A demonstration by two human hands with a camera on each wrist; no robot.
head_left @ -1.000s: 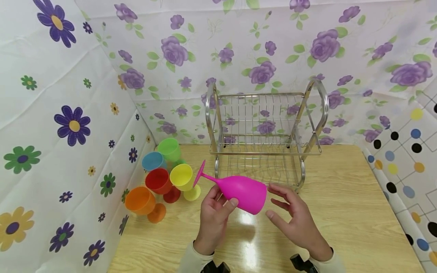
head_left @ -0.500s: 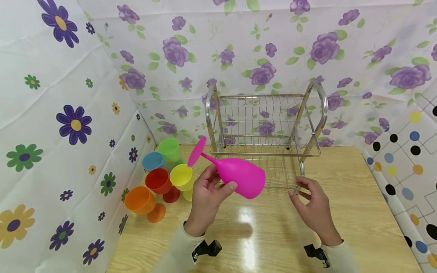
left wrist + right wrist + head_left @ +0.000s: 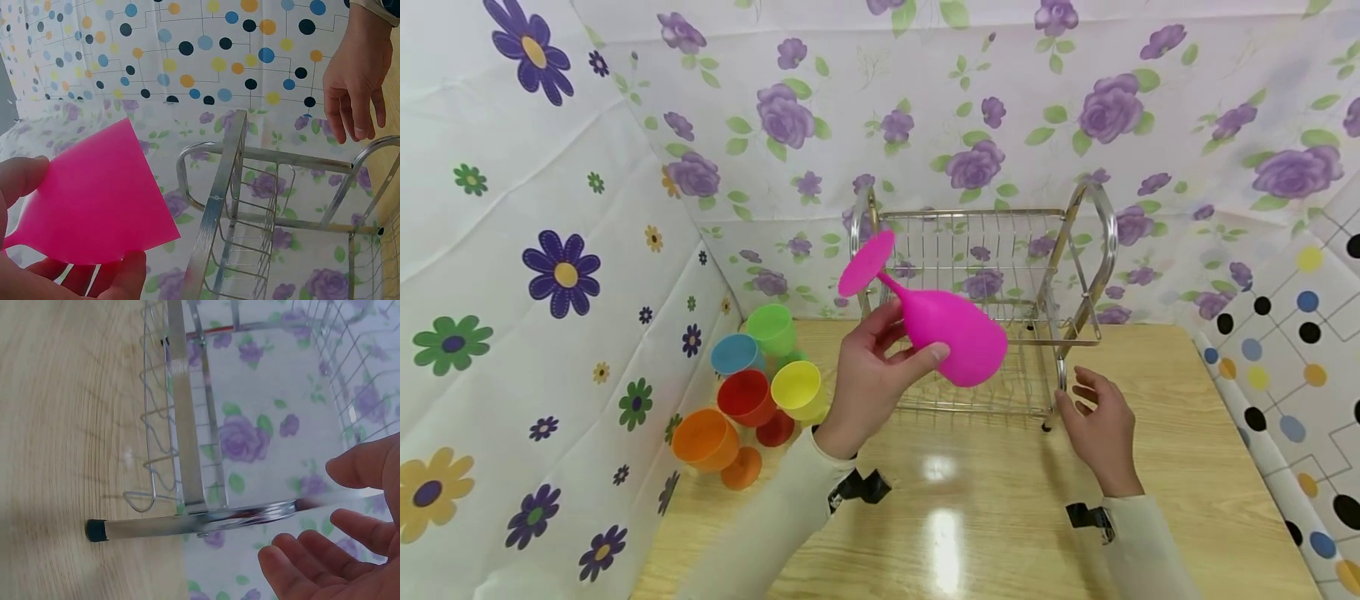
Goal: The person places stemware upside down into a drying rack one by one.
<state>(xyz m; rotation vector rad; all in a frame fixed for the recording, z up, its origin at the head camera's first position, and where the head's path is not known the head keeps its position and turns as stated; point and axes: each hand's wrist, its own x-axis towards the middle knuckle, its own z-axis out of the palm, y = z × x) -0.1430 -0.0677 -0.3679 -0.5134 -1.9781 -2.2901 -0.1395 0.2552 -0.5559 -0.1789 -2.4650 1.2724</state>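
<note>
I hold one pink goblet (image 3: 955, 337) in my left hand (image 3: 872, 371), thumb on the near side of the bowl and fingers curled round beneath, so it lies tilted in the air with its foot up to the far left and its mouth angled down to the near right; from the head it covers part of the rack (image 3: 186, 406). My right hand (image 3: 1101, 425) holds nothing: its fingers are loosely bent, with a gap between them and the thumb, at the rack's near right leg, and I cannot tell whether the thumb touches the metal. There is one rack, wire, with two tiers, near the far edge of the surface (image 3: 985, 517). Five more goblets stand upright in a close cluster on the left: green cup (image 3: 771, 331) and blue cup (image 3: 739, 357) farthest, yellow cup (image 3: 797, 390) and red cup (image 3: 747, 398) in the middle, orange cup (image 3: 706, 440) nearest, close to the left edge by the daisy sheet (image 3: 512, 358). The rose sheet (image 3: 887, 83) hangs along the far side. To the right I have room across the wood as far as the slanting right edge, where the dotted sheet (image 3: 1285, 350) begins, and more room on the near side, between my two forearms.
</note>
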